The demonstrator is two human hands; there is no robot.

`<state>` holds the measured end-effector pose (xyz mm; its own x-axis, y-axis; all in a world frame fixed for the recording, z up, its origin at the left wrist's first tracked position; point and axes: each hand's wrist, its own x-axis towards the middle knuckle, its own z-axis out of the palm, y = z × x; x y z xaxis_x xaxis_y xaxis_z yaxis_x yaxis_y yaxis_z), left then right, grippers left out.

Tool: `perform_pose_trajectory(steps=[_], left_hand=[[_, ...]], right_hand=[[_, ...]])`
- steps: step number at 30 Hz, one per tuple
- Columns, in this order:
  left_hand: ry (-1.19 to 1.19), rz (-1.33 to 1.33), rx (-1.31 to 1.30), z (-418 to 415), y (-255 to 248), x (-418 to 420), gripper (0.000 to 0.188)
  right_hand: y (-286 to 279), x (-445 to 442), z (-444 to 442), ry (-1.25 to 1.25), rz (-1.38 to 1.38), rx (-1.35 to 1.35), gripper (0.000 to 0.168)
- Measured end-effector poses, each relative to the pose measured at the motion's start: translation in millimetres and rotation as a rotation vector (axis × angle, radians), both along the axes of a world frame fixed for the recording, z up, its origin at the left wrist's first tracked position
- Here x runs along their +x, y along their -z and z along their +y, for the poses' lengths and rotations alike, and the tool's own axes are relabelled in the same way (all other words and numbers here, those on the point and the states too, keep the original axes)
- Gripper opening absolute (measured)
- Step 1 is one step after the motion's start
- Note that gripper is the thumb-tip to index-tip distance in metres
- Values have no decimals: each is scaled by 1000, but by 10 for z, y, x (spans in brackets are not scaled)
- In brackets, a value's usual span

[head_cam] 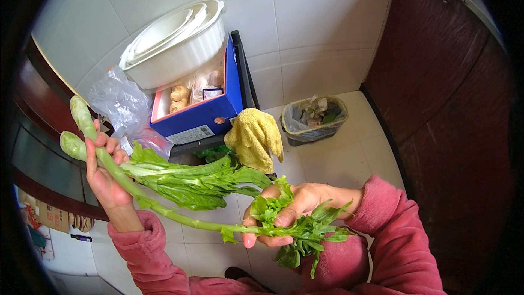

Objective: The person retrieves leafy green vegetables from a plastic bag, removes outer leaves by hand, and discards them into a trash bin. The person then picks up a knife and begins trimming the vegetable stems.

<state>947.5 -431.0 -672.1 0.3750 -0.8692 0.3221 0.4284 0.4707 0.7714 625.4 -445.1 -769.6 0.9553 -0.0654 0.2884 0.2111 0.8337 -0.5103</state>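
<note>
My left hand (107, 172) grips two celtuce stalks near their thick pale butts. The longer celtuce stalk (159, 209) is mostly bare and slants down to the right. Behind it, the shorter leafy celtuce (196, 180) spreads its long green leaves towards the middle. My right hand (282, 213) is closed around the thin upper end of the long stalk, with torn leaf pieces (272, 207) bunched in its grasp. Past that hand, the leafy tip (313, 231) of the long stalk hangs over my pink sleeve and knee.
A black rack (243, 69) holds a blue cardboard box (196, 116) with ginger (179, 96) and nested white plastic basins (176, 57). A yellow towel (254, 139) drapes from its corner. A lined waste bin (313, 121) stands by the dark red cabinet (446, 102). Clear plastic bags (120, 98) hang left.
</note>
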Motion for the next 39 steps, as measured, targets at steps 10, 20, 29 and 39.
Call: perform_pose_trajectory(steps=[10,20,29,39], left_hand=[[29,77,21,-61,64,82,44],[46,83,60,-91,124,146,38],[47,196,130,-109,150,123,44],[-3,160,101,11,123,224,37]], right_hand=[[-22,38,72,13,27,-26,49],[-78,45,-11,-15,27,-124,52],[-84,184,-62,94,-120,-92,39],[-216,212,-118,68,-49,-127,32]])
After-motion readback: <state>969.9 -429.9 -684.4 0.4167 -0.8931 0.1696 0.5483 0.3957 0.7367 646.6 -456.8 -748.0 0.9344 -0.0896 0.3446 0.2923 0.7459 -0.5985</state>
